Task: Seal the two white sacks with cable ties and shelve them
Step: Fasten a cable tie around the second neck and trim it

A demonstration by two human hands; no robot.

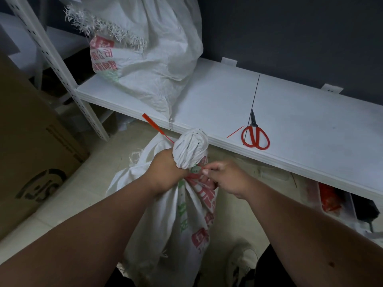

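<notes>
**Sack neck held, red tie pinched**

At 12 o'clock, shelf (228,96) carrying one white sack (149,48), its frayed mouth loose. At 9 o'clock, cardboard box (31,141) on the floor. At 6 o'clock, second sack (186,214) standing on the floor, neck twisted into a knob. Left hand (165,172) gripping that neck; right hand (226,179) pinching the red cable tie (157,128) beside it. At 2 o'clock, scissors (256,133) lying on the shelf.
</notes>
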